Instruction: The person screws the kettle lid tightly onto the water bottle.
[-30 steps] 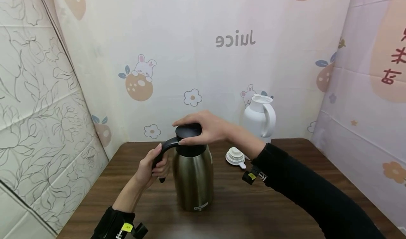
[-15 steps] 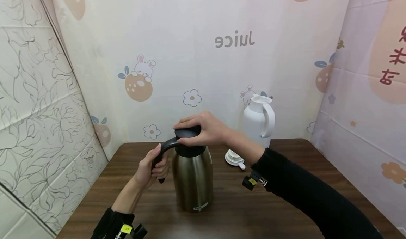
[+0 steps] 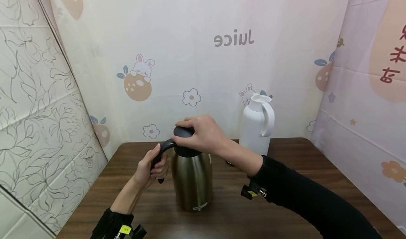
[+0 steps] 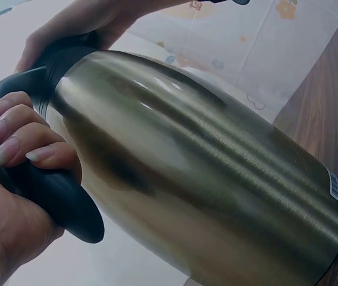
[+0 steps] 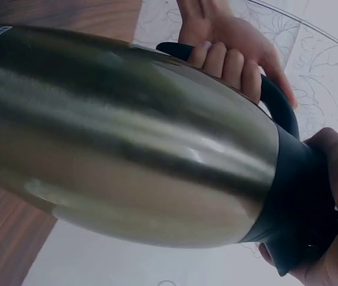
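A brass-coloured metal thermos jug (image 3: 191,182) stands upright on the table, with a black collar, spout and lid (image 3: 182,131). My left hand (image 3: 152,168) grips its black handle (image 4: 68,202), fingers wrapped round it and thumb along the top. From above, my right hand (image 3: 204,132) holds the lid, thumb on the near side and fingers over the far side, hiding its right part. In the right wrist view, the right hand's palm covers much of the lid by the spout (image 5: 282,253).
A white jug (image 3: 253,126), its top without a lid, stands at the back right. My right forearm (image 3: 242,158) passes in front of its lower part. The brown wooden table (image 3: 253,210) ends at a patterned cloth wall (image 3: 203,62) behind.
My right hand has twisted on the black lid, its wrist turning and dropping slightly. The white lid on the table is now almost wholly behind the right forearm. The left hand keeps its grip.
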`<state>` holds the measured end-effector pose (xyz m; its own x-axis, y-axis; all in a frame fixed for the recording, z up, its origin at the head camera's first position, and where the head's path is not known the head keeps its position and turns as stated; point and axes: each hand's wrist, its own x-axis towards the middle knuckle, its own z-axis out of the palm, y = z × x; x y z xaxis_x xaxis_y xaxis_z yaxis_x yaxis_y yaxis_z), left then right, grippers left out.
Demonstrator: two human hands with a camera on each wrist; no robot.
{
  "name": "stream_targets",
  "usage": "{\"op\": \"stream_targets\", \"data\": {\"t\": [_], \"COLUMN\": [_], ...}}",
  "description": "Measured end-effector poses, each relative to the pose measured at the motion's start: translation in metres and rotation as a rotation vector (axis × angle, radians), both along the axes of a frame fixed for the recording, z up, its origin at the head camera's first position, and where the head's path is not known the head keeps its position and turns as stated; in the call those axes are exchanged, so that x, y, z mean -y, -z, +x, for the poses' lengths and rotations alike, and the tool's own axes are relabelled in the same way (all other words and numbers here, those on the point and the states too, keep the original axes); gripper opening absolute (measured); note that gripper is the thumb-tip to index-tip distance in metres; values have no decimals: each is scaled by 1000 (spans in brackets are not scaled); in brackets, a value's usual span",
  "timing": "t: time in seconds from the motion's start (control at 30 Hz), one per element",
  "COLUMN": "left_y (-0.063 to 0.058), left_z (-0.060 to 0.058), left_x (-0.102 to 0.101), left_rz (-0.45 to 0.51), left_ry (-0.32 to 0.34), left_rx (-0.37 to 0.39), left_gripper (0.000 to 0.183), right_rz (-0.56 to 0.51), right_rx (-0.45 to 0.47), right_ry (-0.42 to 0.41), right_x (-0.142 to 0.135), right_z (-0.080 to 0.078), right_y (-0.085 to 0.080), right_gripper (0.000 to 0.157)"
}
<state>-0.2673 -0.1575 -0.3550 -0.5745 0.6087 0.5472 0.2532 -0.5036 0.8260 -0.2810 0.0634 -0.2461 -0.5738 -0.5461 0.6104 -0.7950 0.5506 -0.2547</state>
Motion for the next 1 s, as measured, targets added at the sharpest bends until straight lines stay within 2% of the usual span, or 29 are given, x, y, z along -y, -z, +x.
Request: {"op": "stream_targets", "data": {"t": [0.1, 0.2, 0.3, 0.43, 0.53, 0.63, 0.77, 0.9, 1.0], "left_y": [1, 1, 2, 1, 0, 0, 0, 0, 0], "left_z": [0, 0, 0, 0, 0, 0, 0, 1, 2], "left_x": [0, 0, 0, 0, 1, 1, 0, 0, 0], "left_rz": [4, 8, 4, -5, -4, 1, 10, 10, 2], "left_ry": [10, 21, 21, 8, 6, 13, 21, 14, 6], "left_rx": [2, 3, 5, 17, 21, 14, 2, -1, 3], "left_gripper": [50, 50, 49, 49, 49, 49, 49, 50, 50], "right_rz": [20, 59, 99, 113, 99, 73, 41, 40, 39], "right_rx": [2, -24, -42, -20, -11, -12, -42, -87, -101], "right_ry": [-10, -72, -205, -413, -493, -513, -501, -445, -379], "right_x": [-1, -5, -12, -19, -20, -18, -14, -11, -9], "right_z": [0, -5, -12, -15, -11, -7, -12, -21, -22], "right_y": [-1, -2, -5, -12, -18, -21, -14, -4, 1], "right_gripper": [40, 42, 41, 42, 44, 41, 32, 29, 28]}}
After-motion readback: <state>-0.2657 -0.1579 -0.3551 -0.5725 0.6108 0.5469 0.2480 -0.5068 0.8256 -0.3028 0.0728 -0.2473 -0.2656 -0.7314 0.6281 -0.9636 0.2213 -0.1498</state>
